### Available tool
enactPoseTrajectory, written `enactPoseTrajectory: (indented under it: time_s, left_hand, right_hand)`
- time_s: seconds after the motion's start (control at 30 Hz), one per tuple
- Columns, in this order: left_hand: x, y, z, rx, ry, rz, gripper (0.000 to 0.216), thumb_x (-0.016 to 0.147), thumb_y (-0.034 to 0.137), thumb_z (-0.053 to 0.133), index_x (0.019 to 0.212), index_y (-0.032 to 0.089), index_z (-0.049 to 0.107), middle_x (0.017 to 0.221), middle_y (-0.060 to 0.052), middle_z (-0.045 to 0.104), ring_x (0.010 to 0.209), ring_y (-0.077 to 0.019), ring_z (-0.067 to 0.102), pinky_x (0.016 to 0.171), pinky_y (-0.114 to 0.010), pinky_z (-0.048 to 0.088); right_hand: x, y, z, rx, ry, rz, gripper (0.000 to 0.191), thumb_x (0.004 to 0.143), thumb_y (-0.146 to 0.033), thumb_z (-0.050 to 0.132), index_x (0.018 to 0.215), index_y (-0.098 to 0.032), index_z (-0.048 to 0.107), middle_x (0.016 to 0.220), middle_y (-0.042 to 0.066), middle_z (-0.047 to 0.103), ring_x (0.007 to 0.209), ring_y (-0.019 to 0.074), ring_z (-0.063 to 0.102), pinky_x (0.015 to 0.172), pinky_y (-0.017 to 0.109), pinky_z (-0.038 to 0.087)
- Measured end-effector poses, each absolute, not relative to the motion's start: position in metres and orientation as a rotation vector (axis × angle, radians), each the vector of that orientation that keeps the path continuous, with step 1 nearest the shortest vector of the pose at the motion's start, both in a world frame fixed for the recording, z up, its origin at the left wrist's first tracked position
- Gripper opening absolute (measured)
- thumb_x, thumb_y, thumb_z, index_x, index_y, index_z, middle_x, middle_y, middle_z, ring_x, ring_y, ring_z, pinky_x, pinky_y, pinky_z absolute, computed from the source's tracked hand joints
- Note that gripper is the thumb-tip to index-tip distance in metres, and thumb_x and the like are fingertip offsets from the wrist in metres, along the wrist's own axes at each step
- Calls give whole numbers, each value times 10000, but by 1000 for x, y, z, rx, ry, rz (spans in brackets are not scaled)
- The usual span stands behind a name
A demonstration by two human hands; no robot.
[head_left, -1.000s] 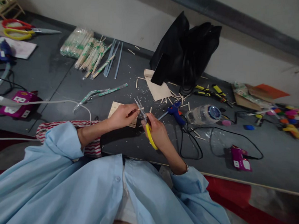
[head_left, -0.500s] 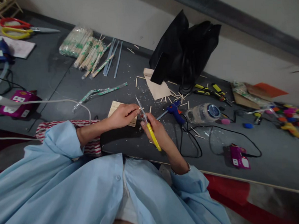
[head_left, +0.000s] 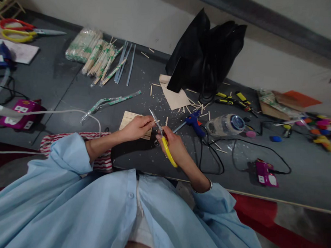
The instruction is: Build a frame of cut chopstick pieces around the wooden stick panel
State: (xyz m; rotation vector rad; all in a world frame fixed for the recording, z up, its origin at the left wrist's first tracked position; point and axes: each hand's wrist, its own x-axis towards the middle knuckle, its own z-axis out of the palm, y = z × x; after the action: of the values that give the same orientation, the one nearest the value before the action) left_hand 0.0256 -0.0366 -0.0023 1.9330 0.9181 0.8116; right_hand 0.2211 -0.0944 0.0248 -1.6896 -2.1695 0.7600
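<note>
My right hand [head_left: 174, 144] is closed on the yellow handles of a pair of scissors [head_left: 169, 152], whose blades point up and to the left. My left hand [head_left: 138, 128] pinches a thin wooden stick [head_left: 156, 122], of which only a short end shows beside the blades. Whether the blades touch the stick I cannot tell. Under my left hand lies a flat panel of wooden sticks laid side by side [head_left: 127, 118], partly hidden by the hand. A blue glue gun [head_left: 194, 123] rests just right of the scissors.
Cut stick pieces [head_left: 201, 106] lie before a black bag [head_left: 204, 56] and a phone [head_left: 175, 75]. Wrapped chopsticks [head_left: 102, 61] are at the back left. A plastic jar [head_left: 223, 125], a black cable [head_left: 222, 165] and a purple power box [head_left: 266, 174] stand to the right.
The scissors' blades have turned slightly and look wider apart at the stick, and the yellow handles have shifted a little. Both hands stay in almost the same place.
</note>
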Motion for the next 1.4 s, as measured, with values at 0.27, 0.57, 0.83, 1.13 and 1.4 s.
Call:
enactPoseTrajectory:
  time_s: [0.27,0.57,0.83,1.13,1.4]
  left_hand:
    - [29,-39,3,1489,798,747,283,899,406,545,754,163,561,585,56,419,529,-79,359,521,-204,289]
    - [26,-45,19,931,648,645,439,735,545,788,741,144,611,520,93,307,424,-29,194,413,-191,119]
    - [24,-51,24,870,593,607,417,773,545,752,736,164,585,511,100,267,415,-28,153,409,-196,117]
    - [23,-48,21,881,612,565,425,776,565,738,742,176,569,522,98,251,423,-34,141,410,-203,109]
    - [24,-46,15,1160,695,412,356,876,515,585,783,171,581,536,79,300,439,-64,226,435,-211,214]
  right_hand:
    - [222,-102,25,-1743,-2166,737,174,932,-341,488,1039,-224,561,784,37,663,615,176,556,594,263,344]
    - [222,-102,37,-1510,-2104,913,229,949,-331,461,1107,-193,553,943,64,648,791,177,590,768,295,473]
    - [221,-103,43,-1388,-2107,957,250,918,-247,464,1143,-202,562,1038,86,651,899,202,600,857,341,495]
    - [218,-104,41,-1467,-2087,913,154,934,-302,455,999,-216,565,862,35,629,750,173,575,732,285,475]
    - [228,-120,25,-1714,-2069,852,147,913,-325,500,947,-215,593,732,14,643,582,154,564,590,253,399]
